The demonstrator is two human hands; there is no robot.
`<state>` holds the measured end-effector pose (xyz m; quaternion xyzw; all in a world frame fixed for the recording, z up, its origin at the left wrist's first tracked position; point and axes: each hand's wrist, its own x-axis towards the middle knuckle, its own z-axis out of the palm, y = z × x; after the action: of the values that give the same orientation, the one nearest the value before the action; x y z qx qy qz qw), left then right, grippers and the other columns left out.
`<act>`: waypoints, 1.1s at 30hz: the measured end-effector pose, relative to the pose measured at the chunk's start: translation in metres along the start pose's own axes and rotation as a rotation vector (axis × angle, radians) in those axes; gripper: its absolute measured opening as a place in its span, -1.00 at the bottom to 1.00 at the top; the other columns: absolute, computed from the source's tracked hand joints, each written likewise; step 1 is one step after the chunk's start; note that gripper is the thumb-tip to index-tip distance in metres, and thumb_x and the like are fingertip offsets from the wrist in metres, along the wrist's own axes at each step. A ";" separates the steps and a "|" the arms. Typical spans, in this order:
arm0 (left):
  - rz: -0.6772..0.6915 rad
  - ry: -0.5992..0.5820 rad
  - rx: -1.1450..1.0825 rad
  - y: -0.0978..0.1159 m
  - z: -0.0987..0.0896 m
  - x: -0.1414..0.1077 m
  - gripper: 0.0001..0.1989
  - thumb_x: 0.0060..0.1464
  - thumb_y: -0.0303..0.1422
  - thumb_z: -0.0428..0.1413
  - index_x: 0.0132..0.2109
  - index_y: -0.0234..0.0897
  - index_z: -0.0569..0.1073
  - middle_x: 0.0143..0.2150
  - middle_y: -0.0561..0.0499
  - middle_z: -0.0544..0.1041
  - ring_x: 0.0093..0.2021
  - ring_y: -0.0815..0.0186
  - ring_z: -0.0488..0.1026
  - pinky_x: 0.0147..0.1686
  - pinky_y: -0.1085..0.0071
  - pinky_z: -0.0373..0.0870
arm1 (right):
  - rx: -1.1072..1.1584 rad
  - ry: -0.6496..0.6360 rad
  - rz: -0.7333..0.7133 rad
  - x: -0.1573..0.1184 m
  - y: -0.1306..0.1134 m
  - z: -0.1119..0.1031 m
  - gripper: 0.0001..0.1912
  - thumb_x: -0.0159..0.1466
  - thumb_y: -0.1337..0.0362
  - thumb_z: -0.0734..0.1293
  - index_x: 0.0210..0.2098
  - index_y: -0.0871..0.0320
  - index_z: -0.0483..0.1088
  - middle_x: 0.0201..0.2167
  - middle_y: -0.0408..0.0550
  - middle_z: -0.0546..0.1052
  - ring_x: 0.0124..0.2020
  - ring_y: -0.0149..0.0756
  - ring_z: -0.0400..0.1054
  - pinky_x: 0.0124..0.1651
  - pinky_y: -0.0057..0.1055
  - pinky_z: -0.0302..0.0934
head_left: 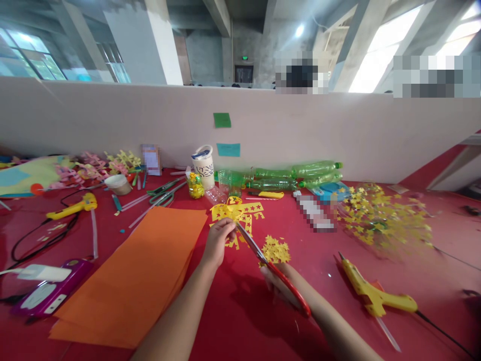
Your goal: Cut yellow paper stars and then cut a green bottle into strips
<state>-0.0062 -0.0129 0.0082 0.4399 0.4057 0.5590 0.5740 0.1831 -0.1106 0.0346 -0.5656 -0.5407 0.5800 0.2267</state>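
Note:
Red-handled scissors [276,269] are gripped in my right hand [280,282], their blades angled up and left. The blade tips are at the fingertips of my left hand [218,241], which is closed in a pinch; whatever is between its fingers is too small or hidden to make out. Just behind those fingertips lie yellow paper strips [256,208] with star-shaped cut-outs. A small heap of yellow paper stars [276,249] sits beyond my right hand. Left of my left forearm, a stack of orange paper sheets [143,271] lies on the table.
The red tabletop [233,311] ends at a white partition [150,115]. Green plastic bottles [272,184] and a white cup [204,168] stand or lie at the back. Yellow glue guns [376,296] flank both sides. A purple power strip [56,291] is at left, a yellow star bunch [379,220] at right.

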 end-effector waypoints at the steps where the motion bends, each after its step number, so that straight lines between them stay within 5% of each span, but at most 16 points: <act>1: 0.000 0.002 -0.001 0.000 0.000 0.000 -0.81 -0.02 -0.29 0.16 -0.50 -0.28 0.39 -0.62 0.13 0.32 -0.58 0.47 0.21 -0.56 0.53 0.09 | -0.002 0.001 0.000 0.000 0.000 0.000 -0.46 0.21 -0.19 0.22 -0.58 0.16 0.18 -0.74 -0.28 0.20 -0.78 -0.58 0.02 -0.68 -0.57 -0.10; 27: 0.033 0.015 0.058 0.001 -0.003 0.003 -0.86 -0.03 -0.31 0.16 -0.45 -0.25 0.40 -0.61 0.14 0.31 -0.55 0.43 0.22 -0.50 0.51 0.16 | -0.016 0.000 0.005 0.002 0.002 -0.002 -0.45 0.20 -0.20 0.24 -0.59 0.15 0.19 -0.75 -0.28 0.15 -0.74 -0.55 0.01 -0.64 -0.54 -0.09; 30: 0.109 0.041 0.099 0.002 -0.001 0.003 -0.88 -0.04 -0.34 0.16 -0.47 -0.25 0.41 -0.52 0.10 0.34 -0.44 0.39 0.29 -0.40 0.49 0.22 | -0.018 0.013 0.003 0.003 0.003 -0.002 -0.44 0.21 -0.21 0.23 -0.59 0.15 0.18 -0.76 -0.28 0.15 -0.75 -0.55 0.01 -0.66 -0.55 -0.10; 33: 0.212 0.067 0.113 0.004 0.001 0.002 -0.90 -0.06 -0.39 0.15 -0.49 -0.26 0.41 -0.22 -0.01 0.46 -0.14 0.28 0.38 -0.16 0.44 0.27 | -0.017 0.006 -0.010 0.002 0.004 -0.001 -0.43 0.21 -0.22 0.22 -0.59 0.15 0.18 -0.77 -0.29 0.15 -0.75 -0.54 0.03 -0.66 -0.56 -0.09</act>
<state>-0.0063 -0.0111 0.0128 0.4931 0.4068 0.6069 0.4722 0.1851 -0.1091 0.0306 -0.5664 -0.5478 0.5727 0.2264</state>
